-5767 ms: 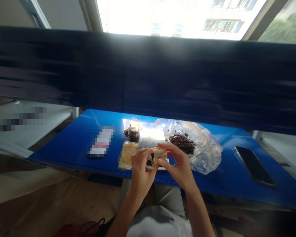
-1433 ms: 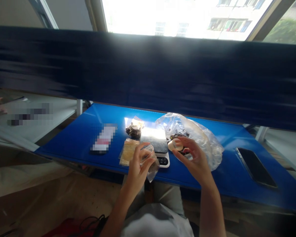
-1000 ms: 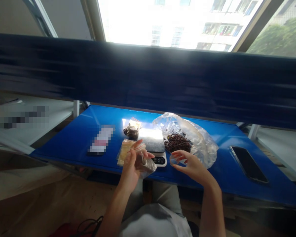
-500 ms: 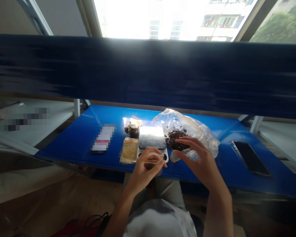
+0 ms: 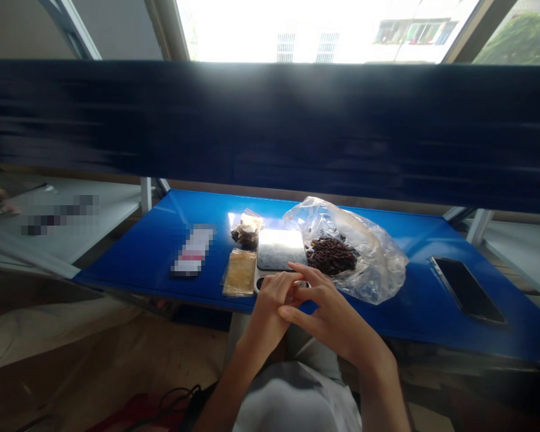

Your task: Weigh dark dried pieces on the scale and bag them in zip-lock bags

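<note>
The left hand [image 5: 272, 306] and right hand [image 5: 328, 315] curl together, fingers touching just before the digital scale's [image 5: 279, 249] white rim; whether they grasp anything small, I cannot tell. A crinkly clear plastic bag [image 5: 375, 264] of dark, knobbly pieces [image 5: 331, 255] lies at one o'clock, a flat yellowish packet [image 5: 240, 273] at eleven, both on a glossy blue table [image 5: 135, 258].

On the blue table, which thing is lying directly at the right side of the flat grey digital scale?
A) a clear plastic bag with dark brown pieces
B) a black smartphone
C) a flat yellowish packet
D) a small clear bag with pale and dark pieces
A. The clear plastic bag with dark brown pieces lies directly against the right side of the flat grey digital scale.
</note>
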Demonstrator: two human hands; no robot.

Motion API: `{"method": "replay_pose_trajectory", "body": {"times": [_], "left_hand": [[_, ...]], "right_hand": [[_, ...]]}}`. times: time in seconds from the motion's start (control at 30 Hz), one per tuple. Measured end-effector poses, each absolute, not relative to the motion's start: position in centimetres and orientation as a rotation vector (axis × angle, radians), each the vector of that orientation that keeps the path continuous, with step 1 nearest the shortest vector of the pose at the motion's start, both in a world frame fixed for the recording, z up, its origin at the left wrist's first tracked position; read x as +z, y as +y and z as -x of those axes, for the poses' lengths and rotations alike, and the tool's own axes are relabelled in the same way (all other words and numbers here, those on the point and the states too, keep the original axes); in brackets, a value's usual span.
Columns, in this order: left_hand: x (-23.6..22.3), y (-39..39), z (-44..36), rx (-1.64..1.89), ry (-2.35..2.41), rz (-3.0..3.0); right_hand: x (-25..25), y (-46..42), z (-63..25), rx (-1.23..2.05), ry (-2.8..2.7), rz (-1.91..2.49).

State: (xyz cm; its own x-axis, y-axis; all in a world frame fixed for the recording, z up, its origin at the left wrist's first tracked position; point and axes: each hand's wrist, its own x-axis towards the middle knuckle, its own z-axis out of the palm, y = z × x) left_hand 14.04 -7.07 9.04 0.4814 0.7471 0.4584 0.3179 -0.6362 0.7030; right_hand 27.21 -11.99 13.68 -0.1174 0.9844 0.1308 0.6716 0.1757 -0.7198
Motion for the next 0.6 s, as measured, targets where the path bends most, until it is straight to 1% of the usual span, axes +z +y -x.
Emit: {"method": "replay_pose_trajectory", "body": {"times": [0.3,0.4,0.6], "left_hand": [[8.8,-7.0,-14.0,1.004,0.865,-2.319],[8.9,-7.2,-14.1,1.011,0.855,-2.21],[9.6,-7.2,-13.8,1.015,0.823,-1.777]], "right_hand": [[13.4,-12.0,-26.3,0.59,-1.836,1.562],[13.6,-11.6,-26.5,0.577,-1.879,1.578],[14.1,-11.0,-27.6,0.531,-1.853,1.627]]}}
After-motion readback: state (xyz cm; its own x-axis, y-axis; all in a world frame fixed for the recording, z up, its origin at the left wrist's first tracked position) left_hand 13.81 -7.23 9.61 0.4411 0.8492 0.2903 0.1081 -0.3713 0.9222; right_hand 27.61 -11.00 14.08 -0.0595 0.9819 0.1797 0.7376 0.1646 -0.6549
